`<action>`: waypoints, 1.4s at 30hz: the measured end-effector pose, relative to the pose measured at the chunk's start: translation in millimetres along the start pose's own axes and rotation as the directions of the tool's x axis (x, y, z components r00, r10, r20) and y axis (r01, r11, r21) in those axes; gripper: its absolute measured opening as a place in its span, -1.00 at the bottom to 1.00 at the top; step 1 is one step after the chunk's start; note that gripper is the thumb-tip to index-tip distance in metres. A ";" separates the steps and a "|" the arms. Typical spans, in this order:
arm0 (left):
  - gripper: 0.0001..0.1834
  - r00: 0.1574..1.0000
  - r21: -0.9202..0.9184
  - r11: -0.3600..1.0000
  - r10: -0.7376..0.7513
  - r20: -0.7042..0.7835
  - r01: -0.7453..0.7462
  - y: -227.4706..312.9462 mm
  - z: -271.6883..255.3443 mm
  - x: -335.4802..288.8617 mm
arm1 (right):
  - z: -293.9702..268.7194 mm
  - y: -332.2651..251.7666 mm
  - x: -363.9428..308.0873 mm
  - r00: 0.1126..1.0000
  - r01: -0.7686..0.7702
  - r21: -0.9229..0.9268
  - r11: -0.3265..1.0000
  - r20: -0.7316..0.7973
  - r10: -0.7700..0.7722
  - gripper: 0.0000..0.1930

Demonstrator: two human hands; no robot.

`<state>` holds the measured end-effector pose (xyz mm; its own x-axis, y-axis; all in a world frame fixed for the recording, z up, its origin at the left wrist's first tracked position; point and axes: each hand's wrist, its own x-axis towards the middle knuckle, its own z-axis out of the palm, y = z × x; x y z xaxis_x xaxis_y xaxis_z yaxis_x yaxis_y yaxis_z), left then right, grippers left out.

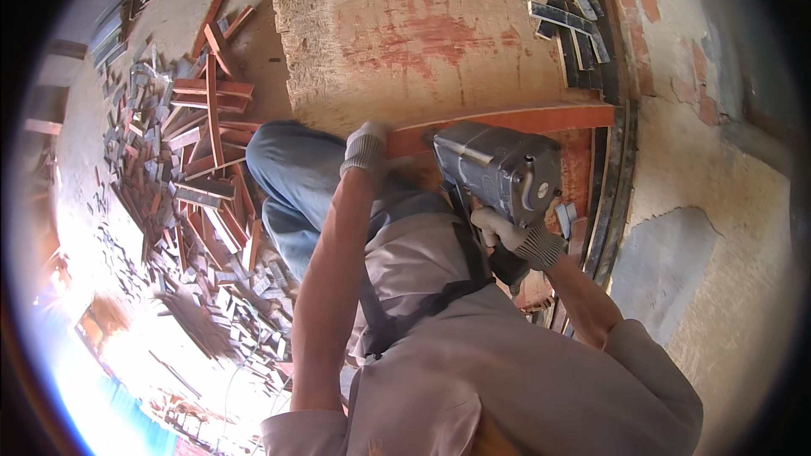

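Observation:
My right hand (515, 235), in a pale knitted glove, is wrapped round the grip of a bulky dark grey nail gun (498, 160). The tool's nose points left and sits close to a red-orange wooden board (549, 121) that lies across in front of me. At the board's left end is my gloved left hand (368, 143), closed on it beside my bent knee. Its fingertips are blurred and partly hidden.
A large plywood sheet (380, 42) with red stains lies ahead. Dark wood strips (570, 21) are heaped at its far right, beside a worn wall (701, 228). Red strips (215, 118) and many small wood offcuts (245, 312) cover the left side.

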<state>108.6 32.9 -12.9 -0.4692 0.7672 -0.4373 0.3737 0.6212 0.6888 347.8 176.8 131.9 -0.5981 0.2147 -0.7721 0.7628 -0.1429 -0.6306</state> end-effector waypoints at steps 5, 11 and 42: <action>-0.41 0.986 -0.236 0.959 -0.141 0.091 0.159 -17.1 16.1 15.4 | 6.6 0.1 10.3 0.998 0.035 -0.067 0.997 0.054 -0.032 -0.65; -0.47 0.990 -0.049 0.989 -0.142 -0.002 0.142 0.6 6.0 1.4 | 4.4 11.7 9.8 0.999 -0.042 -0.081 0.996 0.006 0.042 -0.69; -0.79 0.727 -0.487 0.873 -0.327 -0.604 -0.012 -99.4 -169.1 -134.3 | 21.1 58.0 10.3 0.721 -0.018 -0.847 0.531 -0.379 -0.580 -0.24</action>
<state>-0.8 -158.8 75.1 -0.9464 0.2582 -0.1939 -0.0577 0.4557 0.8883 380.7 150.4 85.7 -0.7808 0.6036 -0.1615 0.6238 0.7388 -0.2551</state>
